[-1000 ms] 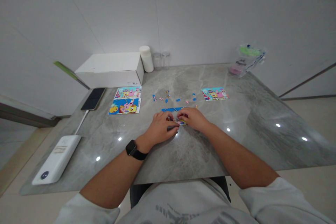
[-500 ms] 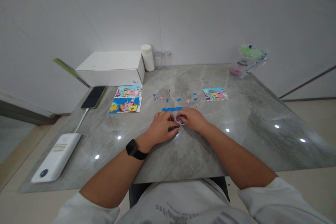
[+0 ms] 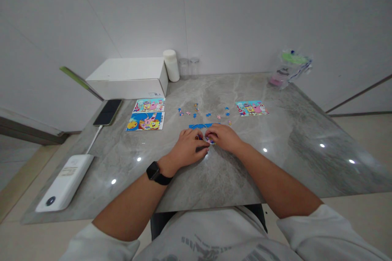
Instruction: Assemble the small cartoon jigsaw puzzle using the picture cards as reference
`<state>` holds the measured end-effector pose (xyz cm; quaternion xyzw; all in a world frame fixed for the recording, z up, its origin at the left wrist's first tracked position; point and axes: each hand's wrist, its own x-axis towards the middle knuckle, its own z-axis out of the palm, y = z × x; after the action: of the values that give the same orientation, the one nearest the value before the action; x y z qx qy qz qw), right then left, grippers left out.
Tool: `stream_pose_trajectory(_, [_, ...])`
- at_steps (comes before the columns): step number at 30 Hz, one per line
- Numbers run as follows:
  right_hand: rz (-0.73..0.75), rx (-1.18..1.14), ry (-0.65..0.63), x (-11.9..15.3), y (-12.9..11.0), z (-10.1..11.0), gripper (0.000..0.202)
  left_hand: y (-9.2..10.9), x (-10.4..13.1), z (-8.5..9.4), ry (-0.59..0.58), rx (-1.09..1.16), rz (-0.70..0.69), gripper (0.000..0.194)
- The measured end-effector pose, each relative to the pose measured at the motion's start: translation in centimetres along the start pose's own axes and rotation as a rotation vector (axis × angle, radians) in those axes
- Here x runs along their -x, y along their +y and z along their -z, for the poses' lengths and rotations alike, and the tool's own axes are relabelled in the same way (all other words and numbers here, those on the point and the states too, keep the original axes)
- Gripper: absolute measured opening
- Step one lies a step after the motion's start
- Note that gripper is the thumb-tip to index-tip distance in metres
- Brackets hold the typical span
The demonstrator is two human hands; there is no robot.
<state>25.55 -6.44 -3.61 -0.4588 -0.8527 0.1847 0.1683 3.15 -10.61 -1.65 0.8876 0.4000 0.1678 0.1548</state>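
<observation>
A partly joined jigsaw puzzle (image 3: 204, 125) lies in front of me, its blue upper strip showing and most of the rest covered by my hands. My left hand (image 3: 190, 147), with a black watch at the wrist, curls its fingers and thumb around the puzzle's left and lower side. From the right, my right hand (image 3: 225, 136) pinches with bent fingers at a small pink and blue part of the puzzle (image 3: 210, 140). The fingertips of both hands nearly meet there. Several loose jigsaw pieces (image 3: 208, 115) are scattered just beyond, blue, pink and yellow.
Cartoon picture cards lie at left (image 3: 145, 122) and right (image 3: 252, 108). A phone (image 3: 108, 112) is cabled to a white power bank (image 3: 65, 183). Along the wall stand a white box (image 3: 128, 77), a white bottle (image 3: 171, 66), clear jars (image 3: 194, 68) and a plastic bag (image 3: 289, 69).
The view has shifted very slightly. Both hands stay at the puzzle in almost the same pose, and the loose pieces lie where they were.
</observation>
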Motion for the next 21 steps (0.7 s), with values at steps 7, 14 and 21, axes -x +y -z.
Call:
stream_pose_trajectory(7, [-0.003, -0.069, -0.009, 0.5, 0.4, 1.0, 0.038, -0.1, 0.0, -0.1, 0.009, 0.007, -0.009, 0.023])
stream_pose_trajectory(14, [0.011, -0.074, -0.040, 0.7, 0.3, 1.6, 0.041, -0.2, 0.0, -0.1, 0.009, 0.011, -0.008, 0.023])
stream_pose_trajectory(21, [0.031, -0.013, -0.053, 0.7, 0.0, 1.7, 0.038, 0.0, 0.0, -0.1, 0.015, 0.015, -0.006, 0.022])
